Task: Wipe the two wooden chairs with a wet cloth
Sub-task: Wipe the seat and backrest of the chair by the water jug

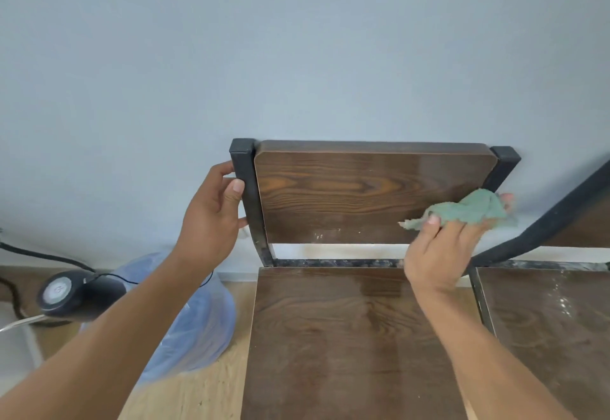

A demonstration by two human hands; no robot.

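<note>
Steadying the chair (346,337) against the wall, a person's left hand (211,218) wraps its black frame post (246,181) while the right hand (442,251), fingers closed on a bunched green cloth (468,210), presses it to the wooden backrest's (346,191) right edge, beside the second chair (554,330).

Left hand (213,211) grips black upright (247,185) of chair backrest (363,188); right hand (440,251) presses green cloth (468,210) to backrest's right edge. Second chair (554,330) just beside, right.
</note>
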